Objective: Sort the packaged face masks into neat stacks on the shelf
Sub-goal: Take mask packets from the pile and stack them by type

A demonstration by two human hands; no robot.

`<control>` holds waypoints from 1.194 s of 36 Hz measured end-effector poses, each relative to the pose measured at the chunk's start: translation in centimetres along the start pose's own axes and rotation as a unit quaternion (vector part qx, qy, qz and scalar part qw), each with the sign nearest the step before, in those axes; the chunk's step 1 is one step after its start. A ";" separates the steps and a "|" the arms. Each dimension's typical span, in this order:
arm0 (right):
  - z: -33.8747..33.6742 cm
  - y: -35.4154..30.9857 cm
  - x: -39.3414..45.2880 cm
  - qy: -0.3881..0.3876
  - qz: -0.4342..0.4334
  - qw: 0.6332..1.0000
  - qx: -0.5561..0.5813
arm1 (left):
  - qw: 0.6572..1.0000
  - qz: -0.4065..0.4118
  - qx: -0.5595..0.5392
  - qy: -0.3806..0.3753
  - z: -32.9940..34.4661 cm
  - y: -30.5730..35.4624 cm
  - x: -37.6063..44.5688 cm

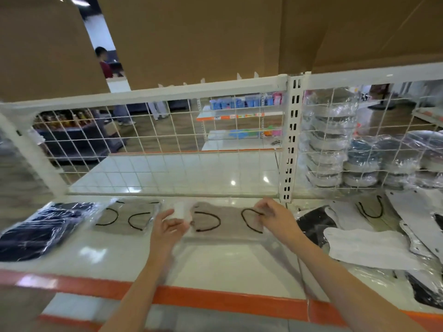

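The fingers of the left hand and right hand are curled onto opposite edges of a packaged grey mask, held flat on the white shelf. A second grey pack lies just left; dark packs lie far left.

Two bare forearms enter from six o'clock. The left hand and right hand wear no gloves. No sleeves show.

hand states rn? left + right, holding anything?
Left hand: fingers curled round the left edge of the beige mask pack.
Right hand: fingers pinch the same pack's right edge.
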State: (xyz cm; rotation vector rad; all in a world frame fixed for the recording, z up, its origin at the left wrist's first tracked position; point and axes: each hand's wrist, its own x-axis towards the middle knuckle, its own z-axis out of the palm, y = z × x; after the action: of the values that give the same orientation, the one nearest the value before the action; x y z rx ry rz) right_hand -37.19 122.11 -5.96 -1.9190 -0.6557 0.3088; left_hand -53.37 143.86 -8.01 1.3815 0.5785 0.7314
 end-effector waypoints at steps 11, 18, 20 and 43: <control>1.3 2.6 -0.8 0.013 0.071 0.991 0.113 | 0.982 -0.058 0.167 -0.069 1.9 -3.2 0.5; 2.6 1.9 -0.5 0.009 0.071 0.994 0.087 | 0.988 -0.054 0.116 -0.089 1.7 -2.3 1.7; 3.1 2.1 -0.7 0.028 0.085 0.993 0.080 | 0.982 -0.049 0.142 -0.114 1.2 -2.6 2.1; 20.8 -8.2 1.6 -0.133 0.150 0.976 0.090 | 0.928 -0.006 0.373 0.011 -17.3 2.5 9.2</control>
State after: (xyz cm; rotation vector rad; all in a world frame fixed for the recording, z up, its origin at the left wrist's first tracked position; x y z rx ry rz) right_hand -48.55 141.37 -7.36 -1.8148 -0.4899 0.8007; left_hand -60.53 162.26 -7.02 2.0677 0.9404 0.5297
